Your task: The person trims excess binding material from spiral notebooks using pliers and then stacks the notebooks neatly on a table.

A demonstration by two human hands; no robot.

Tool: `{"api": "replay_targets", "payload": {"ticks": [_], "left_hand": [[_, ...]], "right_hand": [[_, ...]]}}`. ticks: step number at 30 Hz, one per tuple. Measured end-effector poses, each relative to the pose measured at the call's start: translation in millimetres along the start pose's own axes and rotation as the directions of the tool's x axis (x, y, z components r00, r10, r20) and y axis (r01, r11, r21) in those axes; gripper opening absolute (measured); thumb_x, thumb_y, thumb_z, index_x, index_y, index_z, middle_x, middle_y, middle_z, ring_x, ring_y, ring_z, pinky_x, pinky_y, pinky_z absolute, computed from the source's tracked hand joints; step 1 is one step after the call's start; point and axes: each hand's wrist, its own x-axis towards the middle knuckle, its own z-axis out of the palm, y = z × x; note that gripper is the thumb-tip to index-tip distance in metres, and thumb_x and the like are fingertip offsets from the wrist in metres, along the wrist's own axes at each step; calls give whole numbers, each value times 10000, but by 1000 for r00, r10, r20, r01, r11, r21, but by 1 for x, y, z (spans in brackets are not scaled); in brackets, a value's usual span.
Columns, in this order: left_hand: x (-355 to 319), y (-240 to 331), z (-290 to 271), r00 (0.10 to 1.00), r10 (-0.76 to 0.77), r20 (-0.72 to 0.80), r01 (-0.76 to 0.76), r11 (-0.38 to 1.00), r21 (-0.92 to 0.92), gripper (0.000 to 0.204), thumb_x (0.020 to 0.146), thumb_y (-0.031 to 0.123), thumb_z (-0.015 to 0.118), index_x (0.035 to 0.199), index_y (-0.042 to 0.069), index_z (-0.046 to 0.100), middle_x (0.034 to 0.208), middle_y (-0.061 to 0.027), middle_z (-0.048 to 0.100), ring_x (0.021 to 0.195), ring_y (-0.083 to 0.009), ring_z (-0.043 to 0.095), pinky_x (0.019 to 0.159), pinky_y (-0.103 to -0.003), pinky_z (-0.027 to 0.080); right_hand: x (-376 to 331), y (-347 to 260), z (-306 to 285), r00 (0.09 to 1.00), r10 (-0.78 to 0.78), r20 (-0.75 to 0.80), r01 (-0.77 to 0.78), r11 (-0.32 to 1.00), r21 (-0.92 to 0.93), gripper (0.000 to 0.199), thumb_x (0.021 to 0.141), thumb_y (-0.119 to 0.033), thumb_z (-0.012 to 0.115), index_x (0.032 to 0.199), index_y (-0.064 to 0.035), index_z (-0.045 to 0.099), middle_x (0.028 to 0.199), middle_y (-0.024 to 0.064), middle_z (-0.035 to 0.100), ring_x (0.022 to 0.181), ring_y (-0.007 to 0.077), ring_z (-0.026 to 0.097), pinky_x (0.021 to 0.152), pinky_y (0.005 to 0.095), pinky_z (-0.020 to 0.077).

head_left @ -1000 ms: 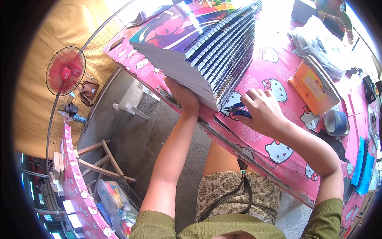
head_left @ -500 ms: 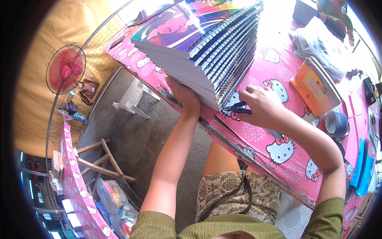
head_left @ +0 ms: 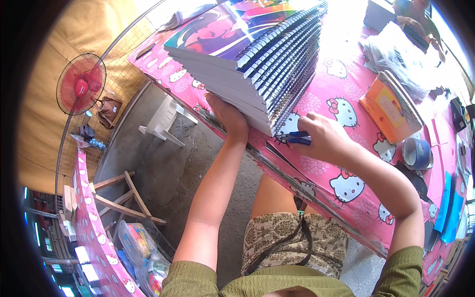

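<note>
Right against the left hand [head_left: 228, 118], a big stack of spiral-bound books [head_left: 220, 81] is sitting on the pink counter [head_left: 316, 182]. The left thumb is pressing near the page edges, but the other left fingers are mostly hiding, so I cannot tell if they are gripping or just pushing. The right hand [head_left: 326, 139] is holding a pair of blue-handled pliers [head_left: 299, 138], with its fingers closing around the handles. The pliers are pointing at the low corner of the stack, and I cannot tell if the tips are touching it.

Just past the pliers, dark and silvery coils [head_left: 289, 62] are already running down the spines of the books. Which coil ends are finished and which are waiting is not showing.

Above the left fingers, the shiny top cover is showing purple, pink and green swirls, and no words are showing clearly there. To the right of the right fingers, an orange booklet [head_left: 371, 110] is lying with a yellow label [head_left: 390, 110] on it, and some writing is showing on that. A roll of tape [head_left: 417, 152] is resting just below the booklet, and a clear plastic bag [head_left: 396, 62] is lying beyond it.
</note>
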Motion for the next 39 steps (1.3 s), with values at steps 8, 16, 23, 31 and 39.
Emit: {"api": "replay_targets", "payload": {"ticks": [8,16,23,31,39], "left_hand": [[2,-14,-3,999,-21,35,21,1000,12,576,1021,448,130,1296,22,403,1243,-90,474,1117,-172,473,1002,-340,360],[9,7,-24,941,-281,186,315,930,-189,655,967,574,285,1331,39,393,1201,-78,516,1068,-205,517,903,-344,420],[115,-36,-81,619,-505,601,732,649,-208,702,924,536,442,1375,4,368,1350,-178,464,1213,-308,486,1020,-490,409],[96,-65,-70,446,-631,635,840,541,-52,463,925,418,509,1165,24,540,1108,-125,607,938,-261,622,849,-407,514],[-10,31,8,741,-539,400,671,622,-404,608,977,400,426,1422,34,230,1396,-104,365,1259,-179,375,1048,-323,306]], "right_hand": [[33,11,-38,671,257,696,-698,537,474,421,896,-360,604,931,58,646,669,172,634,525,240,659,456,346,557],[-45,25,-36,885,464,-52,-461,853,-244,569,827,-494,616,1080,6,521,998,203,615,924,363,623,803,467,484],[-21,32,-18,931,352,-99,-286,870,402,997,812,-700,483,1431,39,228,1483,240,219,1385,372,204,1144,469,119],[84,-2,47,774,627,90,72,-228,971,850,861,-731,324,1413,-84,340,1381,97,444,1244,231,425,1070,382,295],[138,126,7,891,434,133,-137,-23,990,715,888,-621,378,1321,-53,411,1295,125,505,1160,250,495,1013,390,375]]}}
